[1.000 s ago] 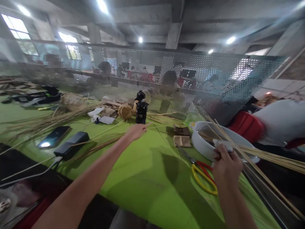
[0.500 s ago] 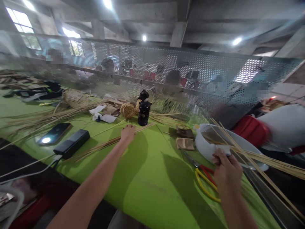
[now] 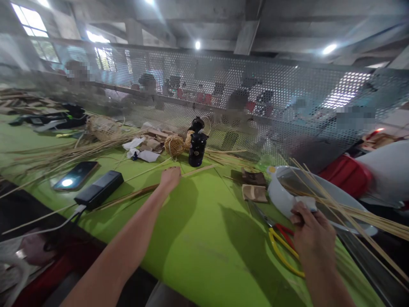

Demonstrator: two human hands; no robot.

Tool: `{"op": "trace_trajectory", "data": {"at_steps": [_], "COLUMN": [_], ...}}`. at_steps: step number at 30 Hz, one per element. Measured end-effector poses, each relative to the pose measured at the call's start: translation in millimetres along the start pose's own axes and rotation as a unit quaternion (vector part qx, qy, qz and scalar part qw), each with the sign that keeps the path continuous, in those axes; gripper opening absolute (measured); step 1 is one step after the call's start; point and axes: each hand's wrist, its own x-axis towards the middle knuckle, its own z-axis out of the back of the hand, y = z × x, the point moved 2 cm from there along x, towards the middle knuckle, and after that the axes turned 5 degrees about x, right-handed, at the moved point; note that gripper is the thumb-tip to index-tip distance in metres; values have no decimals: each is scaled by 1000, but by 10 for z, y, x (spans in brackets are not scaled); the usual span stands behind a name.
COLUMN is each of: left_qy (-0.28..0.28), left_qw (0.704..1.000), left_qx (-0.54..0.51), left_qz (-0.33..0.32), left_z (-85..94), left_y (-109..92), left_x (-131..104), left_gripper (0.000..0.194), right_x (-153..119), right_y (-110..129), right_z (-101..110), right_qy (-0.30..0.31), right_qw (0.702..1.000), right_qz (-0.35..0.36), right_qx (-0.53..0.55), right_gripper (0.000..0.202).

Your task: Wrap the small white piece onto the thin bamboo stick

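a: where is the left hand (image 3: 170, 178)?

b: stretched far out over the green table (image 3: 204, 238), palm down on a bundle of thin strips (image 3: 134, 194) lying in front of the black bottle (image 3: 197, 147). whether the fingers have curled round them cannot be told — they look flat on top.

a: and the right hand (image 3: 311, 232)?

b: clenched on a small pale piece (image 3: 305, 204) at the rim of the white basin (image 3: 281, 196), with long strips (image 3: 351, 211) lying across it and the yellow shears (image 3: 283, 249) just beside the wrist.

a: how should the person take the bundle well?

b: probably pinch it near the middle, so the ends don't sag or snag the power bank (image 3: 99, 188) nearby — and draw it clear of the bottle.
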Motion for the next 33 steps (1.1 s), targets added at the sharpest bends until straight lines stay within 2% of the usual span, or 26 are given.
{"op": "trace_trajectory", "data": {"at_steps": [6,13,16,27,33], "left_qy": [6,88,107,136,144], "left_qw": [998,978,969,944,951], "left_qx": [-67,-182,-218,-296,-270], "left_qz": [-4,-47,-51,-56,-41], "left_z": [23,-16,-25,-11,74], "left_y": [-54,-121,-112,-148,-184], "left_x": [48,51,41,66,11], "left_gripper": [18,27,27,21,22], "right_x": [-11,-3,-9,-1,-23], "right_y": [-3,-22,-14,-33,-13], "right_z": [-17,-14,-16,-11,-37], "right_qy": [5,11,20,18,11], "right_qw": [1000,1000,1000,1000,1000], "right_qz": [-15,-11,-11,-3,2], "right_qx": [7,17,13,11,9], "right_gripper": [31,34,32,30,28]}}
